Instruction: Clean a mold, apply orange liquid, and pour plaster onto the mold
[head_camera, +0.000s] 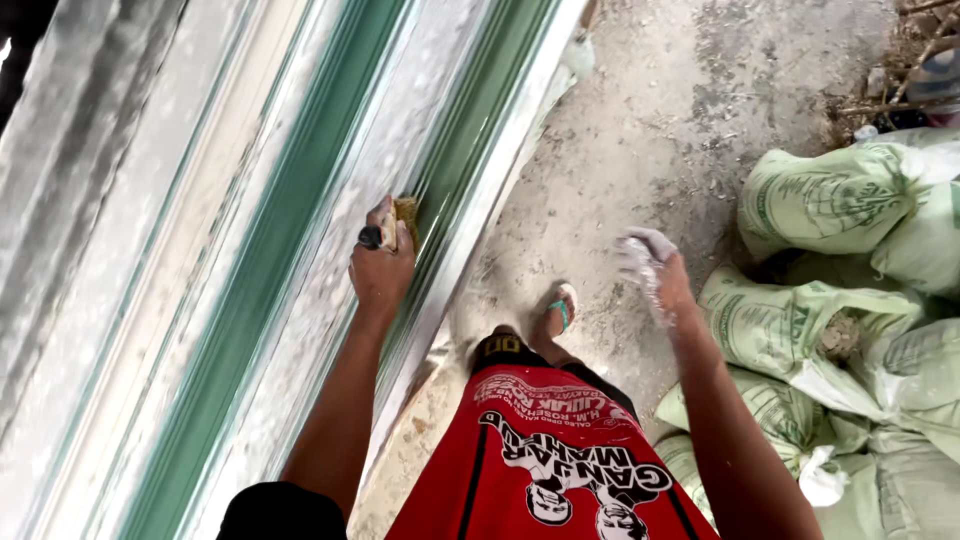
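My left hand grips a small folded piece of brown sandpaper and presses it against a long moulded frame with white and green stripes, dusted with white powder. A dark ring sits on one finger. My right hand hangs free over the concrete floor, its fingers loosely curled and coated in white dust; nothing shows in it. Below are my red printed shorts and one foot in a sandal.
Several pale green woven sacks are piled along the right. The dusty concrete floor runs between the frame and the sacks. Dry twigs and debris lie at the top right.
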